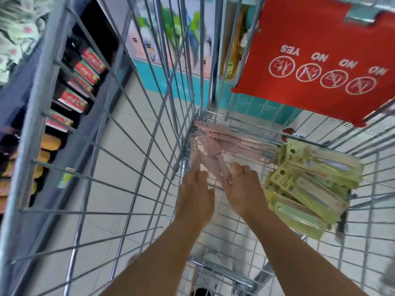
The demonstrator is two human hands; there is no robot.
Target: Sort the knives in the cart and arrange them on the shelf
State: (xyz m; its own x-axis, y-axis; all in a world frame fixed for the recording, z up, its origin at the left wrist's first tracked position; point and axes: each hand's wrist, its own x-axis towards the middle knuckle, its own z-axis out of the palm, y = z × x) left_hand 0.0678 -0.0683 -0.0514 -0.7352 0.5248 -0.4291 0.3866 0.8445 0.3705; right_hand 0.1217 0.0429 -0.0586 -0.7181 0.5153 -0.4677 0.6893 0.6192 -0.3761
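Head view: wire shopping cart holds both hands. Left hand and right hand reach onto pink-handled packaged knives just ahead; whether the fingers grip is unclear. Yellow-green carded knife packs lie right of the right hand.

Words on the cart's red flap
The red flap reads "YES" once and "NO" three times, upside down, above circled pictograms; package print elsewhere is too blurred to read.
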